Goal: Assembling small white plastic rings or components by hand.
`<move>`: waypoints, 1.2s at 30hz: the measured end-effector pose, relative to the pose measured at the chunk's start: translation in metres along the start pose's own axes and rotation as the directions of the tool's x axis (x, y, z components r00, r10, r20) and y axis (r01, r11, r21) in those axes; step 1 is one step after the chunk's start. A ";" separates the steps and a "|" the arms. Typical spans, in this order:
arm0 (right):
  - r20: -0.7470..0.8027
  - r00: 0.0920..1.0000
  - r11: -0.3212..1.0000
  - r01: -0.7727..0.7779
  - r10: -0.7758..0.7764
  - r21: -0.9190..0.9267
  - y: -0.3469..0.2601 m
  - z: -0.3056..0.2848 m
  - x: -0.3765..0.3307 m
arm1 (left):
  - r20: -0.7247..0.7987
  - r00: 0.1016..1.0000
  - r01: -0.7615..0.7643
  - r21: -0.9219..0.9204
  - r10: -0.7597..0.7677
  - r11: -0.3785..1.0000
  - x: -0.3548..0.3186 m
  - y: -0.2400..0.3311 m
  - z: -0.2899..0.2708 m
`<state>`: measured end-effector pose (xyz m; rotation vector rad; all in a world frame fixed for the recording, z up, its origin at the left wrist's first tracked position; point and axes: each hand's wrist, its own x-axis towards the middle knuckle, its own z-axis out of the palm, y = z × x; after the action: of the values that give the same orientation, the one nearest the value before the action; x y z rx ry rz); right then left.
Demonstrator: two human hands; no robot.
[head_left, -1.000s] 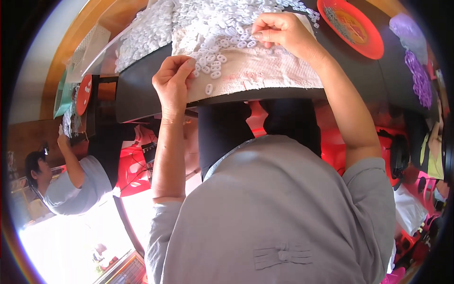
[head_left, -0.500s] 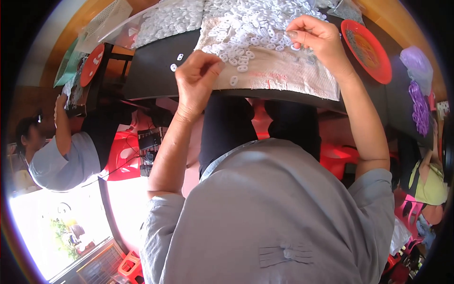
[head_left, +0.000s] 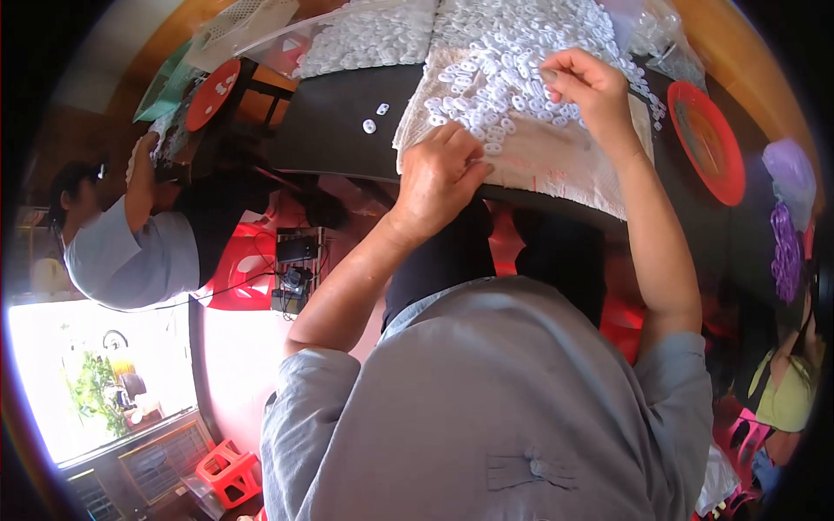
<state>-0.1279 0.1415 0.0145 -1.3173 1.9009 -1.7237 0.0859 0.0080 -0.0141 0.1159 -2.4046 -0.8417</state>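
Observation:
White oval plastic pieces with two holes (head_left: 512, 74) lie heaped on a beige cloth (head_left: 556, 161). At the cloth's near left edge is my left hand (head_left: 439, 178), its fingers curled and thumb drawn in; anything in its grasp is hidden. My right hand (head_left: 592, 94) hovers over the right side of the heap, thumb and forefinger pinched together. What the pinch holds, if anything, is too small to make out. Two loose white pieces (head_left: 369, 127) rest on the dark table (head_left: 321, 130), left of the cloth.
A red plate (head_left: 728, 165) with small grey bits stands at the right. Clear plastic bags (head_left: 656, 39) lie behind it, and purple strands (head_left: 785, 252) hang farther right. At the left, another person (head_left: 130, 252) works by a red plate (head_left: 213, 95) and green basket (head_left: 165, 87).
The view has shifted, moving the table rightward in it. My left hand has moved right and nearer me, over where a loose piece lay on the cloth. My right hand has shifted slightly left over the heap.

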 end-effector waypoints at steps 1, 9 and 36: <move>-0.012 1.000 1.000 0.002 -0.002 -0.026 0.008 -0.003 0.001 | -0.035 0.999 -0.008 -0.008 0.008 1.000 0.007 0.002 0.003; -0.065 0.996 0.991 0.059 -0.067 -0.118 0.014 -0.011 0.002 | -0.305 0.951 0.041 0.282 0.048 0.959 0.032 -0.038 -0.030; -0.054 0.968 0.916 0.213 -0.245 -0.339 0.017 -0.011 0.002 | -0.186 0.921 0.308 -0.189 -0.342 0.933 0.069 -0.064 -0.043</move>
<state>-0.1440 0.1453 0.0034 -1.6652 2.2457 -1.6455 0.0461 -0.0847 0.0088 0.5323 -2.1352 -1.1037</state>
